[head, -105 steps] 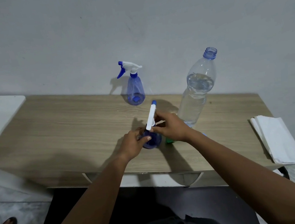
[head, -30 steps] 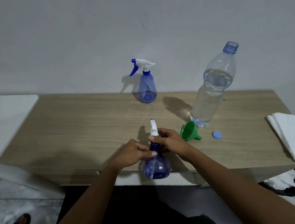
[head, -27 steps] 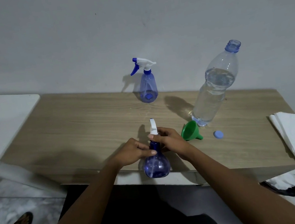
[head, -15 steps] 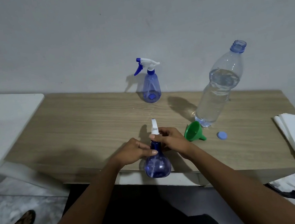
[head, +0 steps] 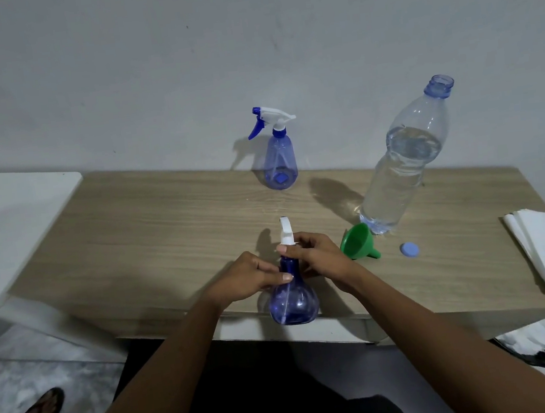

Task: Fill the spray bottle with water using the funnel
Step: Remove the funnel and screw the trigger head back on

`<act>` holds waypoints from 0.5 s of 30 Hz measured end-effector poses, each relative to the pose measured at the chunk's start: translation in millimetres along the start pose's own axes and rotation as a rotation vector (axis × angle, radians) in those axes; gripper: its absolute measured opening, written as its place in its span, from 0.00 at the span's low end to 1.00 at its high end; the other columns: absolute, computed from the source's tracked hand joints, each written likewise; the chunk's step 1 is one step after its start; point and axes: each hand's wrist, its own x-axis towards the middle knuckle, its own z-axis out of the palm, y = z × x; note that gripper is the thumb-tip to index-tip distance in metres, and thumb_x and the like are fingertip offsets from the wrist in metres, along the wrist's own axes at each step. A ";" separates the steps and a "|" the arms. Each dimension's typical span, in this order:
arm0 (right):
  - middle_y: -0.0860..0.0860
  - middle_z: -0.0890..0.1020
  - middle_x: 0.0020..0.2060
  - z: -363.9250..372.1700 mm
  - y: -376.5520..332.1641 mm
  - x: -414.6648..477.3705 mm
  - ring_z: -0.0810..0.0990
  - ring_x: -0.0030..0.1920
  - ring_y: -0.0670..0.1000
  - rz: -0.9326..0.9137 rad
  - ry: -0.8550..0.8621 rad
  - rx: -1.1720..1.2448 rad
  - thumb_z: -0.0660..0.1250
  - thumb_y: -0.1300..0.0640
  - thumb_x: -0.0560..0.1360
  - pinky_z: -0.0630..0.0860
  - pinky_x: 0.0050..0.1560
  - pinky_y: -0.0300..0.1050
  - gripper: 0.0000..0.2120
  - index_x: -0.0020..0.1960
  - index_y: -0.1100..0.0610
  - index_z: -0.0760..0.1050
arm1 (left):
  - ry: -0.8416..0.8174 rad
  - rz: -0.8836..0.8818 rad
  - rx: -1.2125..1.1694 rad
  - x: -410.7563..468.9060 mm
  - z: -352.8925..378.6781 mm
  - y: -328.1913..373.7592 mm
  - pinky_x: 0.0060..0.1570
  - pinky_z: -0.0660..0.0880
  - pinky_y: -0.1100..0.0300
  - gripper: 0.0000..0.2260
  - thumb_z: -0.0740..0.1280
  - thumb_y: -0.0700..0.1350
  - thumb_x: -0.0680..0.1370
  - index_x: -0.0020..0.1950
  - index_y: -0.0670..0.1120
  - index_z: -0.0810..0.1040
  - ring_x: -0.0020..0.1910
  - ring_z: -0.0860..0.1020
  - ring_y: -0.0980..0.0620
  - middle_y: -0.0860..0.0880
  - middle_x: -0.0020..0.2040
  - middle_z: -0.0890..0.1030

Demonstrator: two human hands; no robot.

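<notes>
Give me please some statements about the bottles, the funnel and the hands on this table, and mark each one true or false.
1. The water bottle stands uncapped. True.
2. The green funnel sits in a spray bottle's neck. False: it lies on the table.
3. Both hands grip the near spray bottle. True: left hand, right hand.
4. The far spray bottle lies on its side. False: it stands upright.
5. The blue cap lies left of the funnel. False: right.
</notes>
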 end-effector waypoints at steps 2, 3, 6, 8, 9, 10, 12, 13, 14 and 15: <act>0.50 0.83 0.39 -0.1 -1.4 0.9 0.80 0.31 0.43 0.003 0.004 -0.006 0.74 0.52 0.76 0.77 0.36 0.38 0.15 0.59 0.58 0.80 | 0.003 -0.002 0.002 0.2 -0.7 1.4 0.65 0.77 0.48 0.10 0.78 0.50 0.72 0.48 0.46 0.88 0.52 0.85 0.48 0.45 0.47 0.88; 0.51 0.83 0.39 -0.4 -1.5 1.8 0.80 0.32 0.44 0.003 0.005 -0.016 0.75 0.52 0.76 0.77 0.37 0.39 0.15 0.59 0.58 0.80 | 0.004 -0.003 0.010 0.6 -1.3 1.6 0.64 0.78 0.48 0.09 0.78 0.50 0.72 0.48 0.46 0.88 0.52 0.85 0.49 0.46 0.47 0.88; 0.52 0.83 0.39 -1.8 -1.4 3.1 0.80 0.33 0.46 -0.003 -0.008 -0.046 0.75 0.51 0.76 0.77 0.40 0.42 0.14 0.56 0.58 0.81 | -0.007 -0.002 0.013 -1.1 -0.7 3.5 0.64 0.78 0.50 0.10 0.78 0.50 0.72 0.49 0.46 0.88 0.52 0.85 0.50 0.46 0.47 0.88; 0.51 0.83 0.37 -2.5 -1.2 2.9 0.79 0.33 0.46 -0.005 -0.011 -0.058 0.75 0.51 0.75 0.77 0.38 0.41 0.12 0.53 0.58 0.81 | -0.005 -0.006 0.002 -1.6 0.0 3.3 0.64 0.78 0.51 0.10 0.77 0.49 0.73 0.50 0.44 0.88 0.52 0.86 0.49 0.45 0.47 0.88; 0.50 0.83 0.37 -2.6 -1.7 2.5 0.79 0.32 0.45 -0.001 -0.009 -0.062 0.75 0.51 0.75 0.77 0.37 0.40 0.12 0.53 0.58 0.81 | -0.004 -0.009 -0.008 -1.9 0.2 3.7 0.63 0.78 0.52 0.10 0.77 0.48 0.73 0.50 0.43 0.88 0.52 0.86 0.49 0.45 0.47 0.88; 0.50 0.83 0.37 -2.7 -2.4 2.2 0.79 0.32 0.44 0.005 -0.006 -0.067 0.75 0.51 0.75 0.77 0.36 0.39 0.13 0.54 0.58 0.81 | -0.004 -0.011 -0.016 -2.3 0.5 4.3 0.63 0.79 0.53 0.10 0.77 0.47 0.73 0.50 0.43 0.88 0.52 0.86 0.49 0.44 0.47 0.88; 0.49 0.84 0.37 -3.4 -3.6 2.3 0.80 0.30 0.43 0.011 -0.003 -0.074 0.75 0.50 0.75 0.76 0.34 0.37 0.15 0.56 0.59 0.81 | 0.000 -0.006 -0.009 -2.5 0.7 6.4 0.62 0.79 0.54 0.10 0.77 0.48 0.73 0.50 0.43 0.88 0.51 0.86 0.49 0.45 0.47 0.88; 0.48 0.84 0.37 -3.7 -4.3 2.3 0.80 0.30 0.42 0.012 -0.003 -0.071 0.75 0.51 0.75 0.76 0.32 0.36 0.15 0.57 0.59 0.81 | 0.002 -0.002 -0.005 -2.2 0.5 7.0 0.61 0.79 0.55 0.10 0.77 0.48 0.73 0.50 0.44 0.88 0.51 0.86 0.49 0.45 0.46 0.88; 0.48 0.84 0.37 -3.9 -5.0 2.5 0.80 0.30 0.42 0.010 -0.001 -0.065 0.75 0.51 0.75 0.76 0.32 0.36 0.15 0.57 0.59 0.81 | 0.005 -0.001 -0.004 -1.9 0.2 7.8 0.60 0.79 0.55 0.09 0.77 0.47 0.73 0.49 0.44 0.88 0.51 0.86 0.50 0.45 0.46 0.88; 0.49 0.84 0.38 -4.1 -5.7 2.5 0.81 0.30 0.42 0.005 0.002 -0.055 0.75 0.52 0.75 0.76 0.32 0.36 0.15 0.57 0.58 0.81 | 0.009 0.000 -0.007 -1.5 0.0 8.5 0.59 0.80 0.56 0.09 0.77 0.47 0.73 0.49 0.44 0.88 0.50 0.86 0.50 0.45 0.46 0.88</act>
